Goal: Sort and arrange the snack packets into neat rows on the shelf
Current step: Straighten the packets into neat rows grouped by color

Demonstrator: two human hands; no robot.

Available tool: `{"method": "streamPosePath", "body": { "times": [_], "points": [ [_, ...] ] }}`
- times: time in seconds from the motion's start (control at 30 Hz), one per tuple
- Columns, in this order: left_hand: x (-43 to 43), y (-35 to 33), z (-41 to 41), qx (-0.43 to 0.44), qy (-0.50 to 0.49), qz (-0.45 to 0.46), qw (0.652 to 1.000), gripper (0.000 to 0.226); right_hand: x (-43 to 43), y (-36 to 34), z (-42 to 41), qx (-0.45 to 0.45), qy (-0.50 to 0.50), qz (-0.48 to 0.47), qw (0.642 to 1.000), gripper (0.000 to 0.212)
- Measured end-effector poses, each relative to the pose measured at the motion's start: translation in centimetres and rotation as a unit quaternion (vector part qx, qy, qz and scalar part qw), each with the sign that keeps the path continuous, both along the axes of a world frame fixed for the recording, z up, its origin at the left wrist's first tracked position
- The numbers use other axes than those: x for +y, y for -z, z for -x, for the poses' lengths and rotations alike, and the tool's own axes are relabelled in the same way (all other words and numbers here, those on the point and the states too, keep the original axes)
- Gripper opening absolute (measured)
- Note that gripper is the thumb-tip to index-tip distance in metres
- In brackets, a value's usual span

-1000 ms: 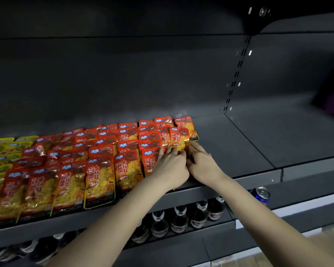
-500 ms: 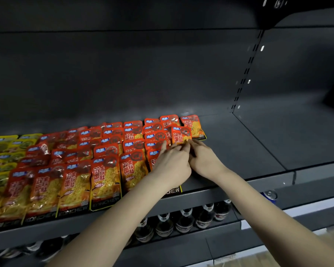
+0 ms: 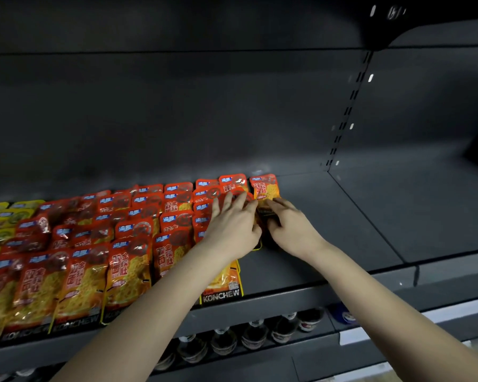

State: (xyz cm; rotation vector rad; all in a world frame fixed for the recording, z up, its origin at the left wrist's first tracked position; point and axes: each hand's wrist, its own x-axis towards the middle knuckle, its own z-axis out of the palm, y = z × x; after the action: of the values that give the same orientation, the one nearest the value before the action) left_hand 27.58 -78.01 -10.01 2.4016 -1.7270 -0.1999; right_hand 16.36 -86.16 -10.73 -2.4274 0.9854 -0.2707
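Red snack packets (image 3: 174,205): overlapping rows on the left half of the shelf (image 3: 342,230). End packet (image 3: 264,190), far right of the rows: right hand (image 3: 293,230) grip pinches its near edge. Left hand (image 3: 232,227) lies flat on the neighbouring packets, fingers straight. Risk: the slick overlapped film may slide and skew adjoining rows.

I saw the red-orange snack packets (image 3: 127,260) lying flat in overlapping rows on the dark grey shelf (image 3: 329,244), their printed tops toward the back, spreading away to the left of my left grip (image 3: 232,227). The held packet (image 3: 265,213) sat between that grip and my right grip (image 3: 293,230), which pinched it, and its dark bottom strip was showing. Just beyond both grips lay the back packet (image 3: 264,187), a little tilted. The front packet (image 3: 222,288), marked KONCHEW, lay nearer me than the left grip, at the shelf's lip. Far left of the grips were yellow-green packets (image 3: 0,219).
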Motion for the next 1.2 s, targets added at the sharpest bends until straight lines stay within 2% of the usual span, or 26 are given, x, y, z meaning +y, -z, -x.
{"method": "streamPosePath", "body": {
  "times": [0.3, 0.47, 0.57, 0.67, 1.0, 1.2],
  "points": [
    [-6.0, 0.0, -0.4, -0.024, -0.011, -0.027, 0.999, 0.067, -5.2, -1.0, 1.1, 0.03, -0.001, -0.02, 0.999, 0.053],
    [-7.7, 0.2, -0.8, -0.02, -0.021, -0.09, 0.996, 0.073, -7.1, -1.1, 0.5, 0.045, -0.033, -0.03, 0.998, 0.049],
    [-8.1, 0.3, -0.7, -0.015, -0.025, -0.087, 0.996, 0.071, -7.6, -0.6, 0.1, 0.077, -0.062, -0.034, 0.995, 0.046],
    [-8.1, 0.2, -0.5, -0.003, -0.029, -0.07, 0.997, 0.073, -7.9, -0.1, 0.1, 0.087, -0.079, -0.034, 0.992, 0.053],
    [-7.3, 0.2, 2.9, 0.016, -0.029, 0.06, 0.998, 0.066, -6.8, -0.2, 2.0, -0.052, -0.032, -0.096, 0.994, 0.056],
    [-5.6, 0.9, 5.4, 0.024, -0.047, 0.074, 0.996, 0.066, -5.1, 0.5, 3.9, -0.13, 0.001, -0.126, 0.983, 0.048]
  ]
}}
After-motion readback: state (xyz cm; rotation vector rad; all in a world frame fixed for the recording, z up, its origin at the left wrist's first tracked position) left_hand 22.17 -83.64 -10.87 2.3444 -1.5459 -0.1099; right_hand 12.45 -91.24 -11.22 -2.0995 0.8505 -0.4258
